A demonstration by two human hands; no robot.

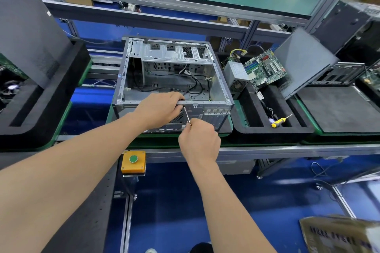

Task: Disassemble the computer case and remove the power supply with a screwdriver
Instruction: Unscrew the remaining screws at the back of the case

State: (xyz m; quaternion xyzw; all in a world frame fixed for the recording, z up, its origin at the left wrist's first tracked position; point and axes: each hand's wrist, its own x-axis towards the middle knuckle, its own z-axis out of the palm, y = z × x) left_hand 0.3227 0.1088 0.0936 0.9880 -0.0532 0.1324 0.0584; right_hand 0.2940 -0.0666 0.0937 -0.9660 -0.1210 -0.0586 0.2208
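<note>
Computer case [218,84] lies on its side at centre of the bench [287,150], open face up, rear panel toward the person. Interior mostly bare: drive cage at 12 o'clock, loose black cables across the floor.

Left hand [158,109]: on the near top rim of the case, fingers curled over the edge, gripping it.

Right hand [200,141]: clenched round the screwdriver [187,116] handle, which is hidden in the fist. The bare shaft runs up toward 11 o'clock, its tip at the rear panel just under the rim, beside the left fingertips. Cannot tell whether the tip sits in a screw.

Power supply [235,76]: out of the case, standing in the black foam tray [246,129] at 3 o'clock of the case, fan grille facing the camera, wire bundle rising behind it. Motherboard [265,68] leans against it on the far side.

Yellow-handled screwdriver [278,122] lies in the same tray, near edge. Grey side panel [304,59] leans tilted further toward 3 o'clock.

Orange box with green button [133,162] on the bench front, at 6 o'clock of the case.
</note>
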